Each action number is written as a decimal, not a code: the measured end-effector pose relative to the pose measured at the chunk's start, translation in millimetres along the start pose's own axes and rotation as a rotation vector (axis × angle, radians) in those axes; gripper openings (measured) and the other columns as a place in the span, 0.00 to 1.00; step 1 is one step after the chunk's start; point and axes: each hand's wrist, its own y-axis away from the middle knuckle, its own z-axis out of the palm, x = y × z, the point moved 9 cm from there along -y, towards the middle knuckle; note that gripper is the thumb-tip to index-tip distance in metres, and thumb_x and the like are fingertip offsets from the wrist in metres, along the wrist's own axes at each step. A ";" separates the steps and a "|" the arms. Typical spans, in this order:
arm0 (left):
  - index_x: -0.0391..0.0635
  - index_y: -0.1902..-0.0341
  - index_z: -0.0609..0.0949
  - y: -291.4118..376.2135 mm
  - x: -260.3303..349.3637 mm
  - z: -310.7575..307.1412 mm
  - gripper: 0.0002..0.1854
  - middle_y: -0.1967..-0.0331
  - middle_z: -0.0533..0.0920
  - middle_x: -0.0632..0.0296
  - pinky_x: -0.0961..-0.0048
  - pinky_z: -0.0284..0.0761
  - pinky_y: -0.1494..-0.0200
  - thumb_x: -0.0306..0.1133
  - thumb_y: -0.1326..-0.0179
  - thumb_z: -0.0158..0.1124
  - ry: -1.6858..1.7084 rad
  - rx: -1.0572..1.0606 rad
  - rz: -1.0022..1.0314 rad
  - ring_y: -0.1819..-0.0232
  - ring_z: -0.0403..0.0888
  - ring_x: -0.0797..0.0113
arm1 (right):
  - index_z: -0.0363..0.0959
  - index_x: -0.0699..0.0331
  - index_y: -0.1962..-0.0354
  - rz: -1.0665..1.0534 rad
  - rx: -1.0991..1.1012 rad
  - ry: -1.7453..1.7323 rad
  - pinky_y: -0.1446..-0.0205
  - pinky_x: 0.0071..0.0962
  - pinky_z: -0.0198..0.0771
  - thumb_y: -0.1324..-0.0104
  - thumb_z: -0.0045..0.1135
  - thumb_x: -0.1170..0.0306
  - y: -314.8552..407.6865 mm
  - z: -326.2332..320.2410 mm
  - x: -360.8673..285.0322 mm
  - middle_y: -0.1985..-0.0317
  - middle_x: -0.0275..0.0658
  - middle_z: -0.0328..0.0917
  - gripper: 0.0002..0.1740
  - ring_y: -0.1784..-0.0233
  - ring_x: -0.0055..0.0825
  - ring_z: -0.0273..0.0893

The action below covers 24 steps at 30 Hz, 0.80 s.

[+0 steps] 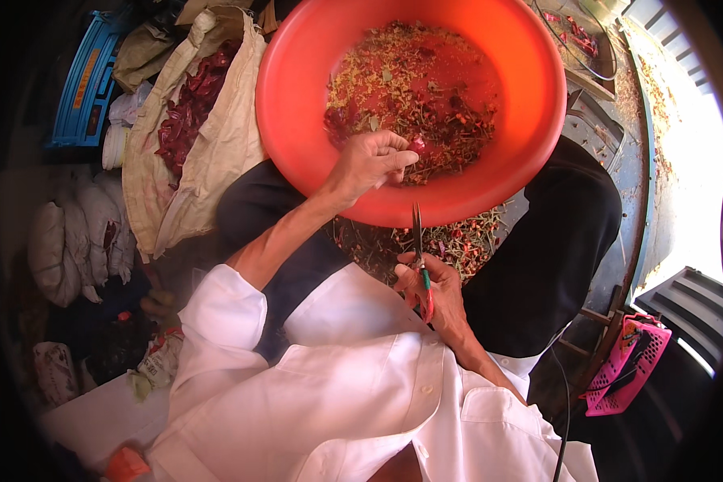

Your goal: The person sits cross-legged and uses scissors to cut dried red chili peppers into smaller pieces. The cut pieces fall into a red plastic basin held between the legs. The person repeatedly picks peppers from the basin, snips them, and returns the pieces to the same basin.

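Over the near side of a large red plastic basin [410, 208], my left hand [376, 158] pinches a small dried red chili [417, 143] between thumb and fingers. Yellow seeds, stems and dark red chili bits [434, 99] lie on the basin's bottom. Below the rim, my right hand [437, 286] grips scissors [420, 247] by handles wrapped in green and red. Their narrow blades look closed and point up toward the basin, apart from the chili. Cut stems and chili pieces [467, 244] are heaped beneath, between my knees.
An open cloth sack [217, 144] of dried red chilies [199, 102] leans at left. Several stuffed white bags [87, 235] and a blue crate [84, 84] stand beyond it. A pink perforated basket [629, 367] is at right, with a thin cable [566, 397] near my right side.
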 end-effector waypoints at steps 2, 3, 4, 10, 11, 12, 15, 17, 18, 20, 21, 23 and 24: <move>0.42 0.54 0.82 3.3 0.8 -2.6 0.13 0.73 0.81 0.70 0.88 0.64 0.82 0.37 0.34 0.74 -0.006 0.015 0.005 0.75 0.78 0.85 | 0.79 0.71 0.49 0.001 0.014 0.003 0.75 0.17 0.64 0.32 0.68 0.60 -2.9 -3.6 1.2 0.74 0.34 0.81 0.23 0.79 0.14 0.71; 0.43 0.55 0.82 5.0 3.4 -4.5 0.12 0.73 0.81 0.71 0.88 0.64 0.82 0.37 0.33 0.73 -0.009 0.029 0.020 0.76 0.77 0.86 | 0.79 0.70 0.49 -0.007 0.012 0.026 0.76 0.17 0.64 0.32 0.68 0.60 -4.0 -3.9 0.8 0.74 0.34 0.81 0.23 0.79 0.14 0.71; 0.43 0.56 0.82 6.5 5.4 -6.8 0.12 0.74 0.81 0.71 0.88 0.63 0.82 0.38 0.33 0.73 -0.017 0.047 0.022 0.76 0.76 0.86 | 0.79 0.70 0.49 -0.002 0.020 0.052 0.76 0.17 0.64 0.32 0.68 0.59 -5.1 -4.7 1.2 0.74 0.34 0.82 0.23 0.79 0.14 0.71; 0.45 0.63 0.83 30.1 38.0 -14.5 0.12 0.78 0.78 0.72 0.87 0.59 0.83 0.40 0.29 0.69 -0.115 0.104 0.096 0.81 0.70 0.86 | 0.79 0.71 0.49 0.008 0.020 0.102 0.77 0.17 0.64 0.33 0.68 0.60 -4.3 -4.1 1.4 0.74 0.35 0.82 0.24 0.79 0.14 0.72; 0.45 0.64 0.84 35.3 43.8 -19.0 0.13 0.78 0.78 0.73 0.86 0.59 0.83 0.41 0.28 0.68 -0.158 0.145 0.085 0.81 0.69 0.86 | 0.79 0.71 0.49 0.008 0.008 0.083 0.77 0.17 0.64 0.33 0.68 0.60 -3.4 -3.3 1.2 0.74 0.36 0.82 0.24 0.79 0.14 0.72; 0.44 0.61 0.85 44.0 60.4 -21.8 0.10 0.76 0.77 0.75 0.85 0.62 0.77 0.37 0.28 0.68 -0.129 0.149 0.197 0.78 0.68 0.86 | 0.79 0.72 0.48 -0.010 0.017 0.099 0.77 0.18 0.64 0.33 0.68 0.60 -2.0 -4.0 -0.5 0.74 0.36 0.82 0.24 0.79 0.14 0.72; 0.44 0.58 0.87 70.9 100.3 -62.9 0.08 0.74 0.80 0.74 0.87 0.64 0.76 0.35 0.28 0.67 -0.161 0.340 0.331 0.77 0.70 0.87 | 0.78 0.73 0.48 -0.047 0.004 0.079 0.76 0.18 0.64 0.33 0.68 0.60 2.3 -1.7 -5.2 0.74 0.36 0.81 0.25 0.79 0.14 0.72; 0.44 0.60 0.87 96.7 133.8 -102.5 0.09 0.78 0.78 0.75 0.87 0.61 0.78 0.37 0.28 0.67 -0.374 0.487 0.408 0.79 0.69 0.88 | 0.77 0.74 0.48 -0.018 -0.019 0.039 0.76 0.18 0.64 0.33 0.68 0.60 6.8 1.4 -5.3 0.74 0.36 0.81 0.26 0.79 0.14 0.71; 0.44 0.62 0.86 107.4 144.4 -129.4 0.10 0.78 0.77 0.75 0.87 0.58 0.78 0.38 0.28 0.67 -0.430 0.611 0.375 0.79 0.68 0.89 | 0.77 0.74 0.47 -0.037 -0.029 0.043 0.76 0.18 0.65 0.33 0.68 0.61 10.9 3.1 -8.6 0.74 0.36 0.81 0.26 0.79 0.14 0.71; 0.43 0.60 0.86 129.9 165.4 -167.6 0.11 0.77 0.76 0.76 0.87 0.56 0.78 0.38 0.28 0.67 -0.449 0.692 0.467 0.77 0.67 0.90 | 0.77 0.75 0.47 -0.016 -0.033 0.070 0.76 0.18 0.65 0.33 0.69 0.61 23.3 3.6 -10.7 0.74 0.36 0.81 0.27 0.79 0.15 0.71; 0.43 0.58 0.87 139.1 172.9 -191.4 0.11 0.76 0.76 0.75 0.87 0.58 0.76 0.39 0.28 0.67 -0.502 0.733 0.453 0.76 0.68 0.89 | 0.77 0.74 0.46 -0.013 -0.044 0.057 0.74 0.19 0.65 0.34 0.69 0.59 30.7 4.3 -12.2 0.73 0.36 0.81 0.28 0.77 0.15 0.71; 0.41 0.56 0.87 158.1 176.9 -234.4 0.13 0.75 0.78 0.74 0.86 0.63 0.73 0.39 0.28 0.67 -0.598 0.818 0.458 0.74 0.70 0.87 | 0.76 0.73 0.45 0.029 -0.059 0.044 0.69 0.19 0.65 0.35 0.70 0.56 47.1 2.0 -11.2 0.72 0.36 0.80 0.31 0.73 0.15 0.69; 0.39 0.53 0.86 163.8 174.6 -258.4 0.14 0.71 0.80 0.71 0.84 0.67 0.67 0.40 0.28 0.67 -0.655 0.835 0.369 0.70 0.74 0.83 | 0.77 0.72 0.46 0.047 -0.037 0.047 0.69 0.19 0.65 0.35 0.70 0.56 55.1 -2.0 -10.2 0.72 0.36 0.80 0.30 0.73 0.15 0.69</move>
